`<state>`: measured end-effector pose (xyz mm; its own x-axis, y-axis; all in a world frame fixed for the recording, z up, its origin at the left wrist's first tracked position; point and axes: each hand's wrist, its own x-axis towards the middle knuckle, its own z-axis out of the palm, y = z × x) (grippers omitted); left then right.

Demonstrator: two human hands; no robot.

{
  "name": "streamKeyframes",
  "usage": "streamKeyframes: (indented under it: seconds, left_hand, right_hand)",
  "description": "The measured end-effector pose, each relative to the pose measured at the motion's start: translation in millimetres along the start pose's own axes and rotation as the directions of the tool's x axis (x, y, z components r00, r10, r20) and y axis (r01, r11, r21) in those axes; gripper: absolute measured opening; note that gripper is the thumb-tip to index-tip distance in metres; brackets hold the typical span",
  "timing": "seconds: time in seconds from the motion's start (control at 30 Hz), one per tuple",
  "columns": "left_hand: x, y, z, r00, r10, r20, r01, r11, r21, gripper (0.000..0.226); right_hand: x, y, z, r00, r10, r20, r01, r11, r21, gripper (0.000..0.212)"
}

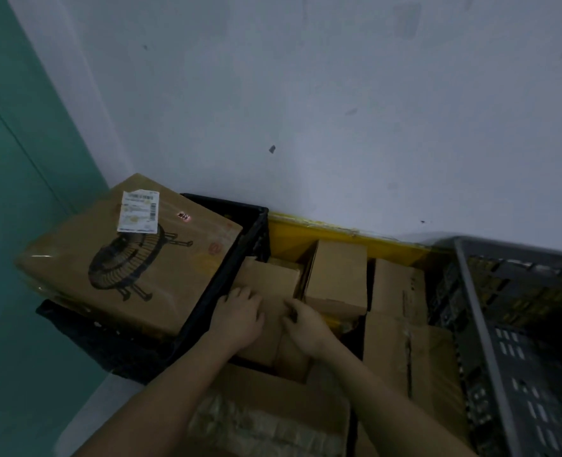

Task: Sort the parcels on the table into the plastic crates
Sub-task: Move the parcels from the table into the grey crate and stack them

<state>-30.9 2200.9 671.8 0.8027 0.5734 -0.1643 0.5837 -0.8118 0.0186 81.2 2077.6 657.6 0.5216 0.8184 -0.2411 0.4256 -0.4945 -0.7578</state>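
Hands are laid on a plain brown cardboard parcel (266,291) at lower centre of the frame, inside the yellow plastic crate (289,235). The left hand (240,316) rests on its top with fingers spread fairly flat; the right hand (306,321) is curled at the parcel's near right edge, though whether it truly grips cannot be told. The parcel is best eased down level, so that it is not wedged against the upright small carton (337,275) beside it. A black crate (256,232) with a large fan-printed box (131,258) is seen at left, a grey crate (520,324) at right. Behind, a scuffed pale wall (306,94) and a teal panel (9,192) are shown; no table is visible.
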Motion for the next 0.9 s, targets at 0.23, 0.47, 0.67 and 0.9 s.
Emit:
streamKeyframes:
  seconds: [0.23,0.47,0.67,0.9]
  left_hand:
    - [31.6,25.2,-20.9,0.994,0.100,-0.053,-0.106,0.983,-0.151,0.054]
    - [57.9,56.4,-23.9,0.986,0.162,-0.042,-0.167,0.966,-0.198,0.056]
    - [85.7,71.2,-22.2,0.988,0.148,0.036,-0.137,0.968,-0.208,0.058]
    - [106.8,87.0,-11.4,0.986,0.084,0.143,-0.057,0.982,-0.182,0.064]
  right_hand:
    - [7.7,-0.2,-77.5,0.956,0.047,-0.291,-0.054,0.998,-0.016,0.020]
    - [23.2,34.5,-110.9,0.909,0.227,-0.350,-0.262,0.963,-0.057,0.040]
    - [36.3,62.9,-104.1,0.875,0.366,-0.317,-0.387,0.922,-0.002,0.015]
    - [41.2,82.2,-96.9,0.868,0.383,-0.314,-0.396,0.918,0.026,0.019]
